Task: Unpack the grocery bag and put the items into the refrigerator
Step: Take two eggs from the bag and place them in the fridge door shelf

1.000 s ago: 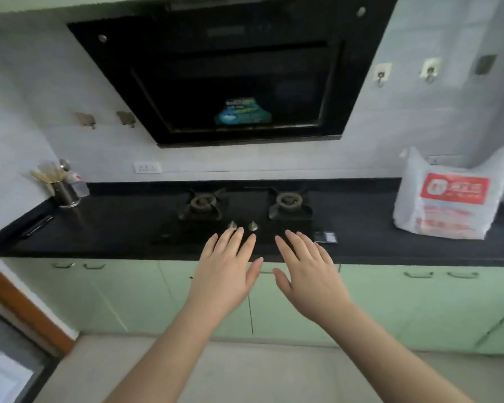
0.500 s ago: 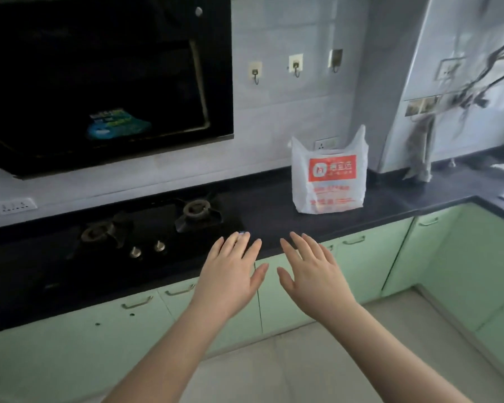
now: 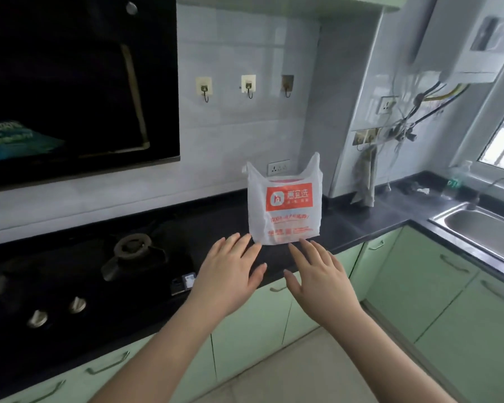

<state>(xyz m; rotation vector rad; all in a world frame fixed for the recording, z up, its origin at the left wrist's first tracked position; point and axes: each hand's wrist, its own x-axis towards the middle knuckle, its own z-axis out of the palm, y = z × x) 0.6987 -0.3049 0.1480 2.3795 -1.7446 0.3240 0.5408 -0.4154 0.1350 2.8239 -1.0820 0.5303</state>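
Contents of white bag (image 3: 284, 212) hidden; red label's small print unreadable. Left hand (image 3: 227, 276) and right hand (image 3: 320, 279) spread flat, holding nothing.

One head-worn view looks forward and down, near the countertop (image 3: 361, 228).

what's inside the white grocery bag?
Mostly hidden: the grocery bag is translucent, showing only a pinkish shape near its open top. Items cannot be identified. Both hands hover in front of it.
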